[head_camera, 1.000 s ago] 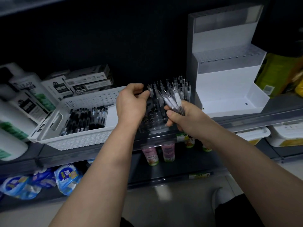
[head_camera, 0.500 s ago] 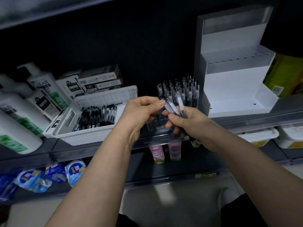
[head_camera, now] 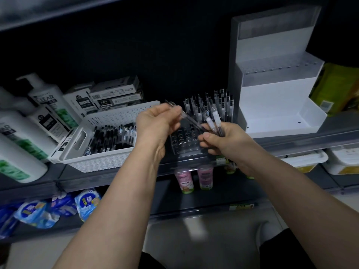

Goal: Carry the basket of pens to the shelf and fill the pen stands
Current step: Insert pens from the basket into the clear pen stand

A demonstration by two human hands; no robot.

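Observation:
A white perforated basket [head_camera: 77,152] sits on the dark shelf, holding several black pens [head_camera: 108,138]. To its right stands a clear pen stand [head_camera: 184,142]; its back rows hold upright pens [head_camera: 211,105], its front holes are bare. My left hand [head_camera: 155,125] pinches a single pen [head_camera: 191,121] that lies tilted over the stand. My right hand [head_camera: 223,140] grips a small bundle of pens [head_camera: 214,121] just right of the stand's front.
A tall white tiered display stand [head_camera: 272,105] rises at the right. Shampoo bottles [head_camera: 44,113] and boxed stationery [head_camera: 114,96] crowd the left and back. Pink tubes [head_camera: 184,181] and blue packets [head_camera: 58,208] fill lower shelves.
My left hand has drawn one pen out of the bundle in my right hand and lifted it up and left. The view has shifted slightly.

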